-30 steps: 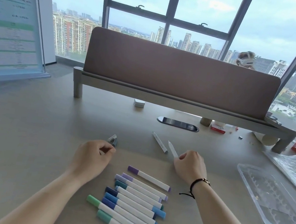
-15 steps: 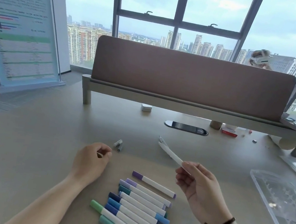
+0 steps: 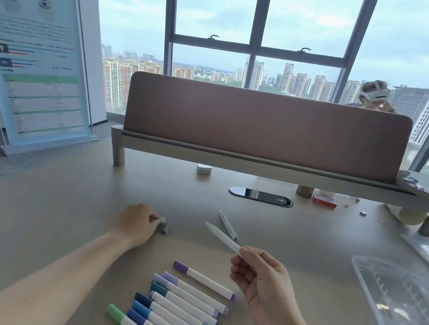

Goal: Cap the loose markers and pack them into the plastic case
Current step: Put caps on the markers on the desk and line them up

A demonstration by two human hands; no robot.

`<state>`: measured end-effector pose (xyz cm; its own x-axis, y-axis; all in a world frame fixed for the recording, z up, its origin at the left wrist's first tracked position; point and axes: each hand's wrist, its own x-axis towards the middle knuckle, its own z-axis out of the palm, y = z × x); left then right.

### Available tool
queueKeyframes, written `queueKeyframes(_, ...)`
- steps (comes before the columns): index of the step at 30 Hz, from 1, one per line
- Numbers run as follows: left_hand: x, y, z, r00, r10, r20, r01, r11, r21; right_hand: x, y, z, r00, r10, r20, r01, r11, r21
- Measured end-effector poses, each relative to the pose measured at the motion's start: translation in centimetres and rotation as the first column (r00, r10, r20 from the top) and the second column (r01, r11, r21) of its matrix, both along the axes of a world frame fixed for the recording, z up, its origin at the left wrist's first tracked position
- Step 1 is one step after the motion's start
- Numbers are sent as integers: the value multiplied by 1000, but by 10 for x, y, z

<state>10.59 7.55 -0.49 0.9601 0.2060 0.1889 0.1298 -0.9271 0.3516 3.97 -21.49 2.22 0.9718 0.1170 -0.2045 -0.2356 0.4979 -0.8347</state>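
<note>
Capped markers in row; clear case open, right.

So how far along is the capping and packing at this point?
Done: a row of capped markers lies on the desk. In hand: the right hand holds an uncapped marker, while the left hand pinches a grey cap. Left: another uncapped marker lies beyond, and the plastic case holds no markers yet.

I count nine capped markers lying in a row on the desk. There are two uncapped markers: one pinched in my right hand, one on the desk. Two grey caps sit at my left hand. One plastic case.
</note>
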Motion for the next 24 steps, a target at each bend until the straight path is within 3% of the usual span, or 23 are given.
queueKeyframes(3,-7,-3,-3,998,10,67,-7,999,-41,0,0,0,1000,1,-7,-1,1000,-3)
queueKeyframes(6,-30,-15,2,980,23,200,48,939,-340,1,-1,0,1000,-4,-13,4,1000,-3)
queueKeyframes(8,-53,-28,8,968,40,247,105,831,-546,0,-1,0,1000,-1,-12,1,1000,3)
queueKeyframes(12,-90,-46,21,977,24,213,169,522,-836,-1,2,0,1000,26,-3,-26,1000,-4)
queueKeyframes(14,-99,-49,25,978,6,206,183,441,-879,-3,4,-1,999,44,-1,-44,999,-12)
queueKeyframes(24,-105,-45,21,979,-1,203,196,269,-943,-8,8,-2,991,115,70,-112,993,-44)
